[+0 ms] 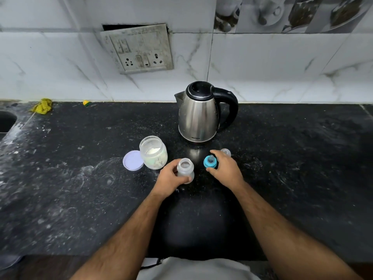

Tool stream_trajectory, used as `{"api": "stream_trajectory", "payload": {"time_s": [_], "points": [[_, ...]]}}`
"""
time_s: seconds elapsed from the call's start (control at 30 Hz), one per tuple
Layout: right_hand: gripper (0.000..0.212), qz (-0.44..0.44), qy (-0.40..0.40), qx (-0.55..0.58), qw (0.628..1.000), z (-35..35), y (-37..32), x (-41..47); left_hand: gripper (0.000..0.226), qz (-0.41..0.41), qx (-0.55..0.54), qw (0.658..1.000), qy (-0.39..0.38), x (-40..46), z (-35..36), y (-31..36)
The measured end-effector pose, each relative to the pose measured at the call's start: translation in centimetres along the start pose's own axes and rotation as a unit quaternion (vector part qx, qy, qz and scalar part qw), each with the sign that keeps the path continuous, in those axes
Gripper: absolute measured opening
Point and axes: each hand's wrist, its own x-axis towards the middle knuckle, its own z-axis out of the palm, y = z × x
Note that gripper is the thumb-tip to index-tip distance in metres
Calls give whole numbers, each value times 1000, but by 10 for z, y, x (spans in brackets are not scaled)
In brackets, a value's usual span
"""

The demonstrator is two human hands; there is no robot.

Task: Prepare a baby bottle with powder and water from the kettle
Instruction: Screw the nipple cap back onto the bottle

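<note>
The open baby bottle (185,170), standing near the middle of the counter (302,158), is gripped by the left hand (171,178); the teal teat ring (210,162) just right of it is grasped by the right hand (226,168). Capping seems in hand, so the ring must be aligned over the neck. Counted: one kettle (198,114), one powder jar (154,153), one lid (133,160), one clear cap (226,152)

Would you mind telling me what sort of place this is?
Most likely a home kitchen: a black speckled stone countertop, a stainless steel electric kettle against a white marble-look tiled wall, and a sink edge at far left.

Home kitchen: black stone counter (80,188), tiled wall (282,63), kettle (198,116).
</note>
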Motion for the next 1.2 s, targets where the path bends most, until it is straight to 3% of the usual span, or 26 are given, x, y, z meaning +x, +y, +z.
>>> {"api": "stream_trajectory", "payload": {"time_s": [0.23,0.5,0.67,0.8,1.0,1.2], "points": [[54,16,-4,-56,998,11,-3,7,57,2,4,1000,-5,-18,3,-3],[47,23,78,11,997,-8,-18,-23,59,12,26,999,-35,-31,5,-4],[44,-16,107,66,992,-33,-39,-44,60,24,29,998,-54,-33,7,-5],[45,-59,64,75,993,-45,-62,-57,64,24,18,998,-57,-34,5,-8],[48,-136,-48,-38,989,-42,-98,-66,58,31,6,998,-55,-34,-2,-10],[46,-148,-59,-143,977,-35,-110,-67,54,39,17,997,-63,-33,-5,-11]]}}
